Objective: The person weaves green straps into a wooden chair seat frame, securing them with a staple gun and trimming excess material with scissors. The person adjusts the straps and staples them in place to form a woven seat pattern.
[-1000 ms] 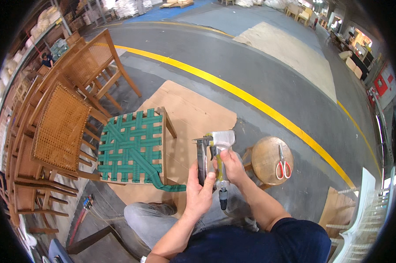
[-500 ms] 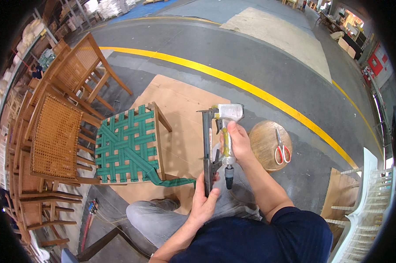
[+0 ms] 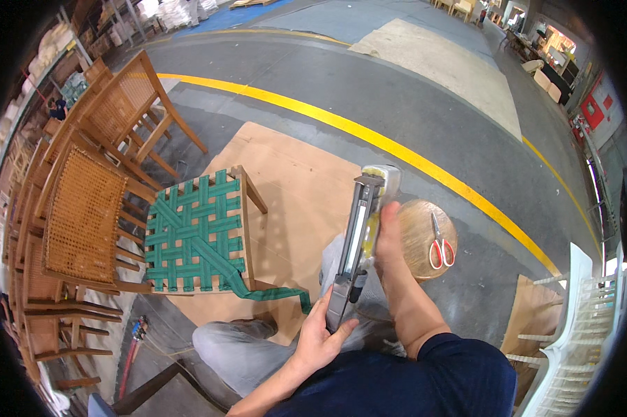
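Observation:
I hold a grey and yellow staple gun (image 3: 364, 229) upright in front of me. My right hand (image 3: 388, 233) grips its yellow body near the top. My left hand (image 3: 320, 337) holds the lower end of its long grey magazine. To the left stands a wooden seat frame (image 3: 246, 208) woven with green webbing (image 3: 192, 233); a loose green strap (image 3: 271, 295) trails from it toward my knee. The frame rests on a brown cardboard sheet (image 3: 292, 174).
A round wooden stool (image 3: 414, 233) with red-handled scissors (image 3: 440, 243) sits at my right. Cane-backed wooden chairs (image 3: 84, 208) stand stacked at left. White plastic chairs (image 3: 577, 326) are at far right. A yellow floor line (image 3: 369, 135) crosses behind. A red tool (image 3: 134, 340) lies lower left.
I have turned the staple gun so its magazine points down toward me, and my left hand has slid from the gun's side down to the magazine's lower end.

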The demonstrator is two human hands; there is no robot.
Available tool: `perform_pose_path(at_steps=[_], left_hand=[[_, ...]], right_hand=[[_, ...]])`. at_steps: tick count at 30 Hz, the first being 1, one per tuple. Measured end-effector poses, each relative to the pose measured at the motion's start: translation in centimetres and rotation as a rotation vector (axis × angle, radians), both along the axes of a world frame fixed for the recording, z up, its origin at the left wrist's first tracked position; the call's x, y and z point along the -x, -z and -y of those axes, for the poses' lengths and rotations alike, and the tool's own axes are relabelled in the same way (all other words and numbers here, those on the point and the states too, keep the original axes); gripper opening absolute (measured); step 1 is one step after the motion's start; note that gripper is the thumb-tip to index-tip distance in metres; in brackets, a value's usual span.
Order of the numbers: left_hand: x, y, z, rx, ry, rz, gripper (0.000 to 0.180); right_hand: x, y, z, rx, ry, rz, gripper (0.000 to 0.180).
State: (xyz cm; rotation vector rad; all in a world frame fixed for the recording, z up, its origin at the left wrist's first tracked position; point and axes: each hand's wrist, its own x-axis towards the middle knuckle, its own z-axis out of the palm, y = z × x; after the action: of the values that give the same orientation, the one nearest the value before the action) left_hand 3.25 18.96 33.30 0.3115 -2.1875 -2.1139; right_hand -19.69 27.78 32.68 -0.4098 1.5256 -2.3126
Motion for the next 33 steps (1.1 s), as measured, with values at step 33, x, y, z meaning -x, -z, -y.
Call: perform_pose_path(at_steps=[33], left_hand=[[2.3,1.1,7.9,-0.143,-0.173,0.007,0.073]], right_hand=[[-3.0,3.1,2.1,-0.244,-0.296,0.209,0.048]])
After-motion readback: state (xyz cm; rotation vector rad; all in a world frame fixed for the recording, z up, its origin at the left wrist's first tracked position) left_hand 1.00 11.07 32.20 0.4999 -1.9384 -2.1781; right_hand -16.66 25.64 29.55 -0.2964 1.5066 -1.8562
